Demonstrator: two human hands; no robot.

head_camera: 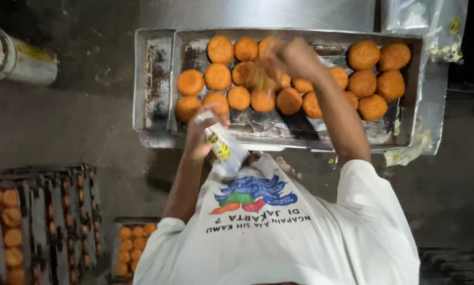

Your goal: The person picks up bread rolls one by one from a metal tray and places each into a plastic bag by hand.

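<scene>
Two hands work over a long, shallow metal tray lined with crinkled foil and filled with round orange-brown fried cakes set in rows. The tray rests on a dark, stained counter, with a second, empty metal tray tucked just beside its left end. The left hand is closed around a small clear plastic bottle that carries a yellow and black label; the bottle is tilted, its capped end near the tray's near rim and its base pointing back towards the person's white printed T-shirt. That arm is bent, the wrist just below the nearest cakes. The right arm reaches forward across the tray, and the right hand hovers over the middle rows of cakes; it is blurred, so whether its fingers pinch anything cannot be told. A clear plastic bag with yellow marks lies at the tray's far right corner. A pale cylindrical container with a yellow band lies at the upper left. Stacked trays of more orange cakes sit at the lower left.
</scene>
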